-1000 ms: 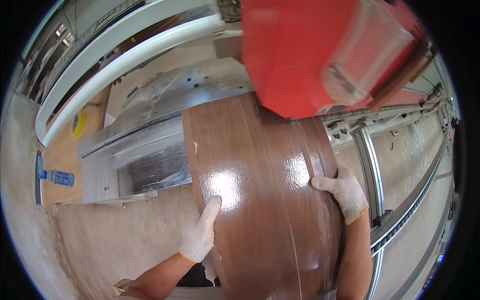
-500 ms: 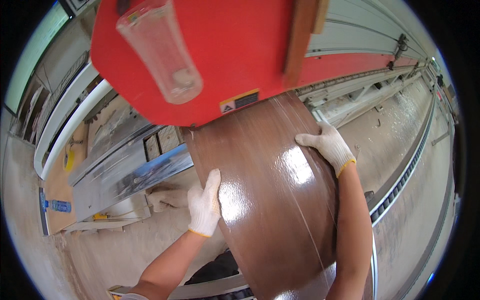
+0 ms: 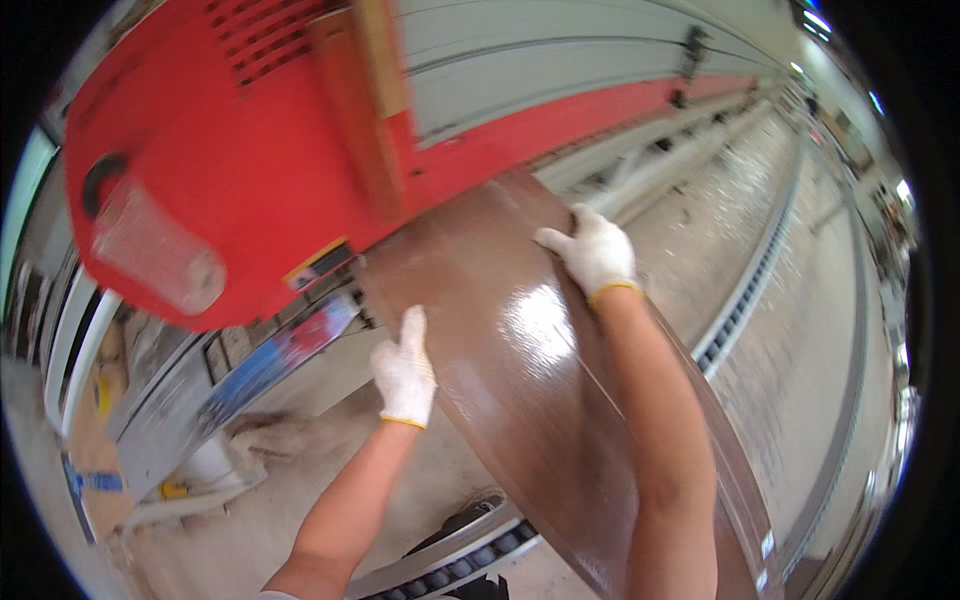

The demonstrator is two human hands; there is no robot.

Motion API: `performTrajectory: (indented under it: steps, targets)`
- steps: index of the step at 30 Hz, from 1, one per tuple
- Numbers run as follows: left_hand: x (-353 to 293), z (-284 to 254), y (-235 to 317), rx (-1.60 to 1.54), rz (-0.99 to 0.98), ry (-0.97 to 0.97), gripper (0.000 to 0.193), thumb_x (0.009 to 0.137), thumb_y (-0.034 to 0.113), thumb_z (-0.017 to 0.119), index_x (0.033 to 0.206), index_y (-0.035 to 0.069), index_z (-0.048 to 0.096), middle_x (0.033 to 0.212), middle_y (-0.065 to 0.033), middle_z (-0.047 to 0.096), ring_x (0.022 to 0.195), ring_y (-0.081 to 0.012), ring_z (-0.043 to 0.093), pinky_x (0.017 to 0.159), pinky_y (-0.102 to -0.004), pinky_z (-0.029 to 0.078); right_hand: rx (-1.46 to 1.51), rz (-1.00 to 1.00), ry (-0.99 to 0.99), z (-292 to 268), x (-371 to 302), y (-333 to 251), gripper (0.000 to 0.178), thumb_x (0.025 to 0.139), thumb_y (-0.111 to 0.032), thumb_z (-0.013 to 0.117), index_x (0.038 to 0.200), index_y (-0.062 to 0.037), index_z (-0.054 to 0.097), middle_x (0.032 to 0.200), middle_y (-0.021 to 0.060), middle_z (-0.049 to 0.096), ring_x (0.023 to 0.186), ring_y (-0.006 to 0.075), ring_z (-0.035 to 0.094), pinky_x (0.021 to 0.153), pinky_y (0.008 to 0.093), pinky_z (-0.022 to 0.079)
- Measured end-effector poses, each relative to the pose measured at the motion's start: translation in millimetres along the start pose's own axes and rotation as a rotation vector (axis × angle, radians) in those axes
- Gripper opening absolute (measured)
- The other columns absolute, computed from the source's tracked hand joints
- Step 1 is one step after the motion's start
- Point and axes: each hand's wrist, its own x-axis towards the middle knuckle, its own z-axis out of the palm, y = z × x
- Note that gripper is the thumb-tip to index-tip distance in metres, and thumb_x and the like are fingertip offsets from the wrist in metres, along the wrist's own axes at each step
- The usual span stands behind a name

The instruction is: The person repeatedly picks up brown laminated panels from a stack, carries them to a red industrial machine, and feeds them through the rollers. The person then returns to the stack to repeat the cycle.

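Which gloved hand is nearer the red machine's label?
The left hand, at the left edge of the brown board; the right hand, at its right edge, is farther.

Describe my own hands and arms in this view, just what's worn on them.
The left hand and right hand each wear a white fabric glove with a thin yellow band at the cuff. The forearms are bare. A bit of pale cloth, perhaps a sleeve, shows at the lower edge beside the left one.
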Motion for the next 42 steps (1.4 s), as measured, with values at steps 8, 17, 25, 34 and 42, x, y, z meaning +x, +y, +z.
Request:
performTrajectory:
  steps: [8, 17, 25, 34, 42]
  targets:
    - [22, 39, 4, -0.054, -0.019, -0.101, 0.087, 0.099, 0.068, 0.075, 0.102, -0.019, 0.077, 0.104, -0.0204, 0.081, 0.084, -0.0271, 0.073, 0.078, -0.0466, 0.059, -0.139, 0.053, 0.124, 18, -88, -12, 0.06, 0.094, -0.038, 0.076, 0.136, 0.0019, 0.063, 0.148, 0.0253, 0.059, 0.143, 0.0437, 0.052, 0.123, 0.0562, 0.038]
    - [81, 118, -26, 0.348, 0.201, -0.145, 0.102, 0.1, 0.08, 0.057, 0.115, -0.02, 0.075, 0.121, -0.0284, 0.078, 0.107, -0.0399, 0.073, 0.099, -0.0506, 0.056, 0.2, 0.287, 0.012, -37, -516, 38, 0.058, 0.098, -0.034, 0.077, 0.147, -0.0098, 0.06, 0.151, 0.0201, 0.058, 0.142, 0.043, 0.055, 0.12, 0.0534, 0.047]
    - [5, 144, -5, 0.506, 0.489, -0.689, 0.074, 0.106, 0.065, 0.06, 0.094, -0.006, 0.08, 0.074, -0.0129, 0.07, 0.06, -0.0303, 0.066, 0.065, -0.0466, 0.053, 0.393, 0.93, -0.14, -15, -842, -38, 0.05, 0.098, -0.042, 0.073, 0.137, -0.0098, 0.068, 0.133, 0.0199, 0.07, 0.125, 0.0414, 0.068, 0.107, 0.0524, 0.055]
    - [-563, -305, -207, -0.138, 1.615, -1.845, 0.029, 0.108, 0.017, 0.067, 0.123, -0.007, 0.074, 0.128, -0.0157, 0.075, 0.115, -0.0283, 0.071, 0.099, -0.0455, 0.055, 0.279, 1.229, 0.272, 86, -1151, -198, 0.043, 0.093, -0.033, 0.074, 0.124, -0.0047, 0.074, 0.12, 0.0208, 0.074, 0.116, 0.0417, 0.072, 0.1, 0.0536, 0.059]
    - [-751, -780, -332, -0.17, 1.648, -3.531, 0.029, 0.103, 0.027, 0.071, 0.118, 0.004, 0.079, 0.12, -0.0211, 0.078, 0.133, -0.0471, 0.065, 0.119, -0.055, 0.049, 0.642, 2.045, 0.583, 121, -1425, -404, 0.054, 0.096, -0.033, 0.071, 0.144, -0.0099, 0.065, 0.135, 0.023, 0.07, 0.119, 0.0436, 0.072, 0.101, 0.0551, 0.059]
